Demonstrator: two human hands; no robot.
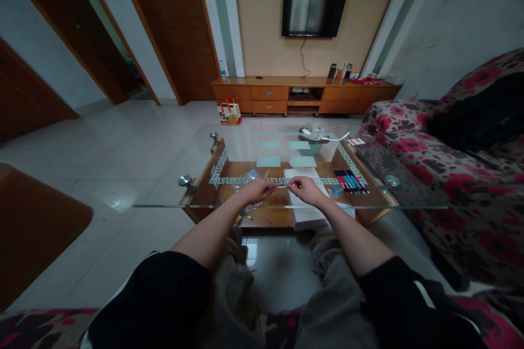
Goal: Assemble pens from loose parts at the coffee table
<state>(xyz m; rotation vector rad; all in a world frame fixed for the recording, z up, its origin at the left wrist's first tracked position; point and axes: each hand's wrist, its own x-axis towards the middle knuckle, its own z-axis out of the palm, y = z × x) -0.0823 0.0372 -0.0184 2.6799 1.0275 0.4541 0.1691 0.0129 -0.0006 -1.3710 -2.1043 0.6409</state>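
My left hand (257, 190) and my right hand (305, 190) meet over the near edge of a glass coffee table (172, 196). Between them they hold a thin blue pen (275, 187), lying level, with the left hand on its blue barrel and the right fingers pinching its pale tip end. Under the right hand lies a white sheet of paper (305, 176). A row of several coloured pens (351, 181) lies to the right of that hand. A clear plastic bag (244, 180) sits just beyond the left hand.
Several pale green cards (268, 161) lie mid-table, with a small basket of clutter (313, 140) at the far edge. A floral sofa (458, 174) flanks the right. A wooden TV cabinet (305, 95) and a paper bag (229, 112) stand beyond.
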